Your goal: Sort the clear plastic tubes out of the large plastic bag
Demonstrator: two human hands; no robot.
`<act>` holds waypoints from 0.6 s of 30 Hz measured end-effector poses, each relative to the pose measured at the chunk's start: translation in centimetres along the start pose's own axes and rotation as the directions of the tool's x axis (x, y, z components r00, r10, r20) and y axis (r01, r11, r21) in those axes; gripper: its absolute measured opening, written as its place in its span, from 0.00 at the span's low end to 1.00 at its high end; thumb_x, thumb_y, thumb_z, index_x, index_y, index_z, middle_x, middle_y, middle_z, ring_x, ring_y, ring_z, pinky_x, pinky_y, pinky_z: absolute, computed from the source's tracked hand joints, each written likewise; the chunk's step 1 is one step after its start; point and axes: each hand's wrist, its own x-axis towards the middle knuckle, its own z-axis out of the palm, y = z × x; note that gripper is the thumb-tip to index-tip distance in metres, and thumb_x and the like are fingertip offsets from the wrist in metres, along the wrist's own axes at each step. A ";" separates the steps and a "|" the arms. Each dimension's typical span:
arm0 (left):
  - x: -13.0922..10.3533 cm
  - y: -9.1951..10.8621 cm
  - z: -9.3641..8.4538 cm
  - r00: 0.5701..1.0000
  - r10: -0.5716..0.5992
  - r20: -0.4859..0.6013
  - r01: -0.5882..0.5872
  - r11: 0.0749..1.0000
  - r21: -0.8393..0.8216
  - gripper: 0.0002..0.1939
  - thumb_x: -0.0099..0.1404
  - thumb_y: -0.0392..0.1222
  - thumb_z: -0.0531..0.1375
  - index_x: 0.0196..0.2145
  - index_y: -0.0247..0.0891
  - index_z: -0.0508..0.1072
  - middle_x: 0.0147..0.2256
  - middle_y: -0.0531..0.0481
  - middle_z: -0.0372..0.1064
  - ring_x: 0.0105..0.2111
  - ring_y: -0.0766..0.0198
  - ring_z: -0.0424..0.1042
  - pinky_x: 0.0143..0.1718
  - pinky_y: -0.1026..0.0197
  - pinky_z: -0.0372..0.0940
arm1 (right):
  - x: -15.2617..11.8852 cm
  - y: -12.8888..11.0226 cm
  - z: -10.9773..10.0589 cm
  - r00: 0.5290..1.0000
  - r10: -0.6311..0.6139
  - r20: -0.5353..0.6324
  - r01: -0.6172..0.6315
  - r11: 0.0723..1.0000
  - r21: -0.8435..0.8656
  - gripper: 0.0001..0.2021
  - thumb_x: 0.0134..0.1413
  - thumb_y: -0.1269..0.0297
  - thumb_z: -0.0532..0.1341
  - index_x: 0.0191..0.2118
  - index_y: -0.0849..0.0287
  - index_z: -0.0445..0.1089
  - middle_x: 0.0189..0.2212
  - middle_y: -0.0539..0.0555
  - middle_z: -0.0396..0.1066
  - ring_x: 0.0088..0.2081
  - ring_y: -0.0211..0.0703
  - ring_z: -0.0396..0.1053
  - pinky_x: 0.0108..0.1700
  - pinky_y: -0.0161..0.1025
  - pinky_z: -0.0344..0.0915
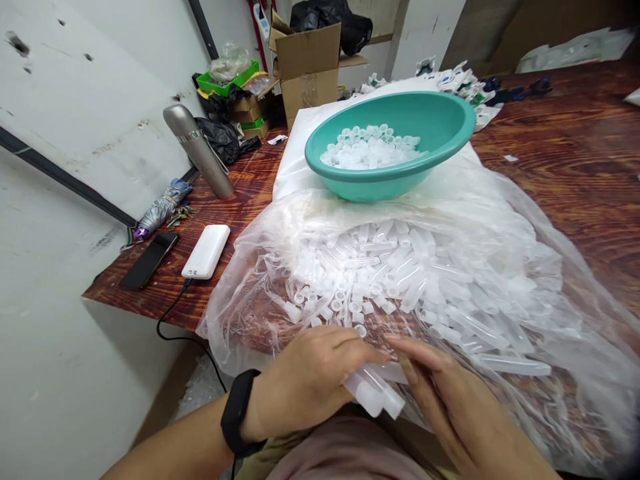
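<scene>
My left hand [317, 367], with a black wristband [240, 410], is closed around a few translucent plastic tubes [375, 395]. Their ends stick out below its fingers, toward my body. My right hand [450, 400] is just to the right with its fingers stretched out, its fingertips close to those of the left; nothing shows in it. Beyond both hands, loose clear tubes [415, 283] and small white ring-like caps [340, 305] lie heaped on a clear plastic bag [235, 293]. A teal basin [370, 190] holding many more white caps stands tilted behind the heap.
At the left of the wooden table [255, 170] are a white power bank [206, 250] with a black cable, a phone [150, 260], a folded umbrella [163, 207] and a grey flask [200, 150]. A cardboard box [307, 70] and white scraps [463, 83] sit at the back.
</scene>
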 end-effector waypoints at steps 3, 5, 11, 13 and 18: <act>0.0 -0.1 0.1 0.999 -0.033 -0.034 0.033 0.999 -0.005 0.09 0.73 0.33 0.65 0.51 0.36 0.76 0.43 0.48 0.81 0.41 0.59 0.80 0.45 0.60 0.72 | -0.2 0.0 0.3 0.999 0.039 0.037 -0.038 0.999 -0.027 0.20 0.80 0.59 0.50 0.69 0.55 0.58 0.57 0.59 0.81 0.56 0.42 0.81 0.56 0.35 0.78; 0.0 -0.2 0.3 0.997 -0.036 -0.064 0.036 0.999 -0.006 0.08 0.74 0.33 0.64 0.50 0.37 0.76 0.42 0.49 0.82 0.41 0.60 0.80 0.44 0.61 0.72 | -0.5 -0.3 0.4 0.999 0.008 0.034 -0.009 1.000 0.011 0.19 0.79 0.59 0.50 0.69 0.52 0.59 0.55 0.58 0.81 0.55 0.43 0.82 0.55 0.36 0.79; 0.6 -0.7 0.1 0.996 0.091 0.018 -0.093 0.985 0.148 0.07 0.79 0.35 0.57 0.50 0.37 0.73 0.42 0.47 0.81 0.42 0.58 0.80 0.47 0.58 0.73 | 0.0 -1.2 0.4 0.966 0.253 0.061 -0.260 0.934 0.245 0.13 0.79 0.61 0.51 0.62 0.46 0.64 0.50 0.52 0.81 0.51 0.40 0.82 0.50 0.32 0.79; 1.9 -1.4 -0.8 0.995 0.058 0.084 -0.067 0.992 0.104 0.10 0.78 0.32 0.56 0.54 0.37 0.71 0.47 0.46 0.80 0.47 0.58 0.80 0.50 0.57 0.73 | 0.8 -0.4 0.4 0.955 0.289 0.072 -0.298 0.912 0.281 0.13 0.80 0.61 0.50 0.63 0.47 0.62 0.45 0.50 0.81 0.44 0.38 0.84 0.42 0.30 0.79; 7.7 -4.4 -2.9 0.962 -0.258 0.094 0.223 0.934 0.279 0.12 0.75 0.30 0.56 0.53 0.39 0.69 0.53 0.43 0.77 0.54 0.55 0.76 0.56 0.53 0.72 | 2.8 3.8 2.2 0.985 0.148 -0.087 -0.153 0.987 -0.044 0.20 0.78 0.49 0.51 0.63 0.57 0.64 0.43 0.59 0.79 0.42 0.51 0.80 0.45 0.48 0.76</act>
